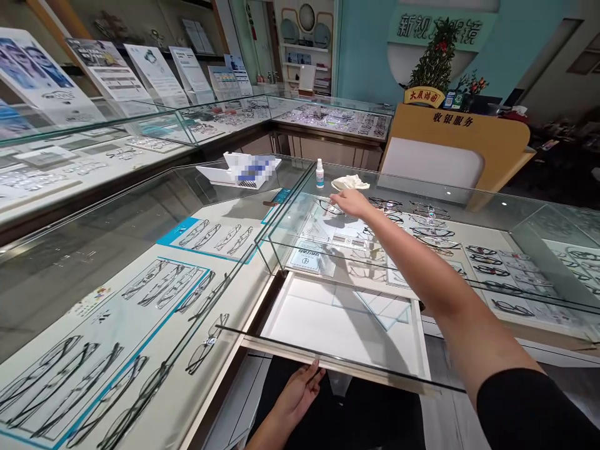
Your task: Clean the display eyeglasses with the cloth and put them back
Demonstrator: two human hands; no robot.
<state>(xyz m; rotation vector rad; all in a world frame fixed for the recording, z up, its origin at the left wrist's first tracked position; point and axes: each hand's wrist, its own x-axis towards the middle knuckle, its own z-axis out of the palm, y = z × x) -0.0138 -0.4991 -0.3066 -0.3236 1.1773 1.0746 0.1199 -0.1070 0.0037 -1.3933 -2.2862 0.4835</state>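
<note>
My right hand (350,202) is stretched far out over the glass counter top (469,206), fingers closed on a pair of dark-framed glasses (328,207) lying on the glass. Just beyond it sit a crumpled pale cloth (350,182) and a small spray bottle (319,173) with a blue label. My left hand (300,390) rests low at the front edge of a pulled-out white display tray (337,331), fingers open and flat against the rim. Rows of glasses (487,262) lie inside the case under my arm.
More glass showcases with glasses (140,294) run along the left and back. A white box (244,169) sits on the counter corner. An orange cashier desk (459,144) with a plant (435,59) stands behind. Posters (112,72) lean on the far-left counter.
</note>
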